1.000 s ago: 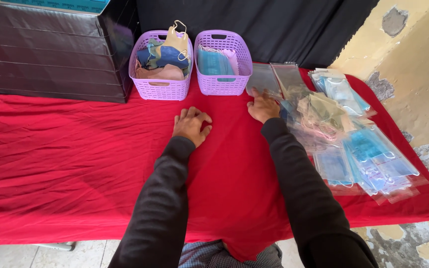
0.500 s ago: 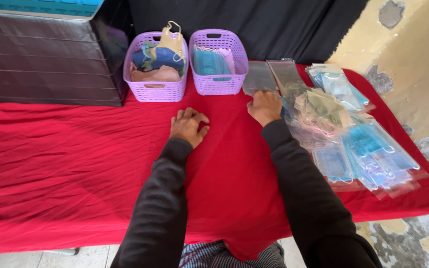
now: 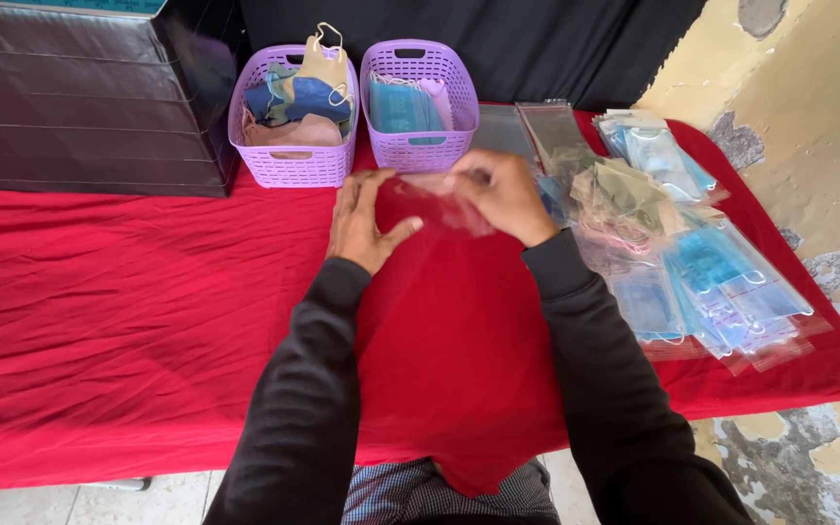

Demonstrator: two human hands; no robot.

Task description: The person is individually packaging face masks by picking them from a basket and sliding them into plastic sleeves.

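Both hands meet over the middle of a table draped in a wrinkled red cloth [image 3: 128, 321]. Between them they hold a thin, clear plastic sleeve [image 3: 439, 206], glossy and nearly see-through, so the red cloth shows through it. It is lifted just above the cloth, in front of the two baskets. The left hand [image 3: 362, 222] has its fingers stretched forward along the sleeve's left edge, with the thumb angled out toward the right beneath the plastic. The right hand [image 3: 507, 194] is curled, its fingertips pinching the sleeve's upper edge. Both arms wear dark, soft long sleeves.

Behind the hands stand two small lilac plastic baskets with slotted walls and rounded corners. The left basket [image 3: 289, 165] holds fabric face masks in blue, tan and pink, one with ear loops sticking up over the rim. The right basket [image 3: 420, 146] holds flat, pale blue pleated masks and a pink one.

To the right of the hands lies a loose spread of packed masks [image 3: 702, 282] in shiny clear sleeves, mostly blue, some olive and pink, overlapping one another. A stack of empty clear sleeves [image 3: 537, 136] lies flat just beyond them. At the far left sits a dark box [image 3: 80, 107] with a ribbed, glossy side.
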